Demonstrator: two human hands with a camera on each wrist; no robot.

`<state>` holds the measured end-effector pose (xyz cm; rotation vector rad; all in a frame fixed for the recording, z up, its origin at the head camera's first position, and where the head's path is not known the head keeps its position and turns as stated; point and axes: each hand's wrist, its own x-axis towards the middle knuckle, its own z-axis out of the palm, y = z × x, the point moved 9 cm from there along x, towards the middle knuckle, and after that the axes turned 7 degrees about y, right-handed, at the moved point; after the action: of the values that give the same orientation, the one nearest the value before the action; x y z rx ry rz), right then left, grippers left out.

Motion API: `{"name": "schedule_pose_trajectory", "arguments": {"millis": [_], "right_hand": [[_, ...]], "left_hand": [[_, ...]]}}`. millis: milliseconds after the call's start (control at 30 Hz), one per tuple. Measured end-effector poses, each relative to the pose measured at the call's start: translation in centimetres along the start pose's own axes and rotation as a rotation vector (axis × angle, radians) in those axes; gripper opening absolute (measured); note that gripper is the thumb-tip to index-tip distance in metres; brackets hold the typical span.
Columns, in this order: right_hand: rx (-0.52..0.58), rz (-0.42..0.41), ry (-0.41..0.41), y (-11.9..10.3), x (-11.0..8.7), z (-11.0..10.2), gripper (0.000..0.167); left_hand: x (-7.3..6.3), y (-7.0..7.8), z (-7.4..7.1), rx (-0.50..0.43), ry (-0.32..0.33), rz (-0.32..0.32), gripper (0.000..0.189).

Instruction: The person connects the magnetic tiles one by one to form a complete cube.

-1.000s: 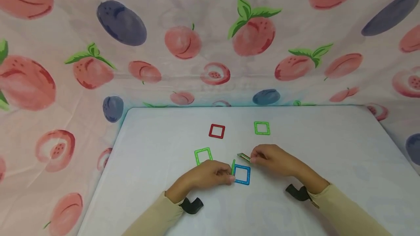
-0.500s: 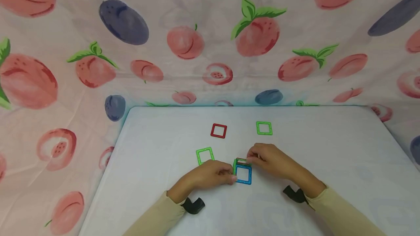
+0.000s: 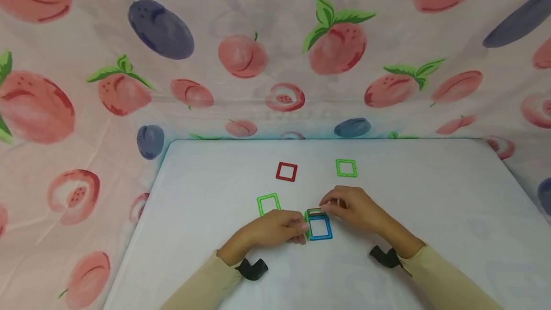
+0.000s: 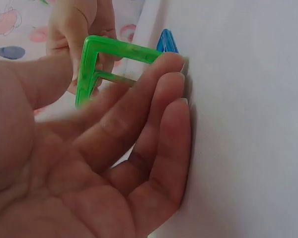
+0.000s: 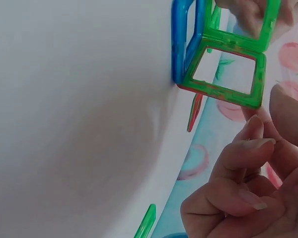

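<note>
A blue square magnetic tile (image 3: 320, 238) stands joined to two others in the head view. On its left is an upright green magnetic tile (image 4: 123, 48); my left hand (image 3: 275, 228) holds it from outside, thumb and fingers at its near edge, other fingertips against the tabletop. Across the far side is a second green tile with red along its edge (image 5: 216, 92). My right hand (image 3: 354, 208) pinches the free corner of that tile between thumb and forefinger. The right wrist view shows the three meeting at one corner.
On the white table (image 3: 430, 204) lie a red square tile (image 3: 279, 171) and a green one (image 3: 346, 175) farther back. Another green tile (image 3: 269, 196) is partly covered by my left hand. A fruit-print cloth (image 3: 275, 61) hangs behind the table.
My right hand has moved left, bringing the red-edged green tile against the far side of the blue one. My left thumb has shifted slightly up along the upright green tile.
</note>
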<state>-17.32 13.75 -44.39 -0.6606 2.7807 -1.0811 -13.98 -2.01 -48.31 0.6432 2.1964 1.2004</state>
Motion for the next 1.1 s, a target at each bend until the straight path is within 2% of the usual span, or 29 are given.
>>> {"name": "schedule_pose_trajectory", "arguments": {"millis": [100, 167, 267, 367, 467, 567, 633, 833, 967, 1100], "right_hand": [[0.015, 0.043, 0.009, 0.5, -0.1, -0.3, 0.009], [0.038, 0.063, 0.005, 0.8, -0.2, -0.2, 0.008], [0.073, 0.087, -0.018, 1.2, -0.2, 0.0, 0.008], [0.096, 0.140, -0.020, 2.1, 0.4, 0.0, 0.014], [0.073, 0.202, 0.046, 3.6, 1.7, -0.9, 0.027], [-0.008, 0.247, 0.141, 5.8, 2.8, -2.5, 0.036], [-0.058, 0.281, 0.168, 7.4, 3.2, -3.4, 0.038], [-0.100, 0.377, 0.103, 10.7, 4.2, -4.2, 0.027], [-0.108, 0.401, 0.075, 11.0, 4.5, -4.3, 0.023], [-0.137, 0.381, 0.034, 10.3, 4.5, -3.8, 0.019]], "left_hand": [[0.2, -0.2, -0.3, -0.075, 0.036, -0.041, 0.022], [0.3, -0.3, -0.4, -0.093, 0.065, -0.055, 0.026], [0.3, -0.3, -0.4, -0.093, 0.101, -0.062, 0.039], [0.2, 0.0, -0.5, -0.069, 0.124, -0.057, 0.041], [0.1, 0.0, -0.5, -0.046, 0.142, -0.061, 0.036], [0.0, -0.1, -0.5, -0.048, 0.155, -0.071, 0.035], [0.0, -0.3, -0.3, -0.059, 0.156, -0.078, 0.035], [0.1, -0.5, -0.3, -0.064, 0.161, -0.090, 0.036], [0.2, -0.4, -0.3, -0.059, 0.164, -0.090, 0.035], [0.2, -0.4, -0.4, -0.053, 0.170, -0.091, 0.035]]}}
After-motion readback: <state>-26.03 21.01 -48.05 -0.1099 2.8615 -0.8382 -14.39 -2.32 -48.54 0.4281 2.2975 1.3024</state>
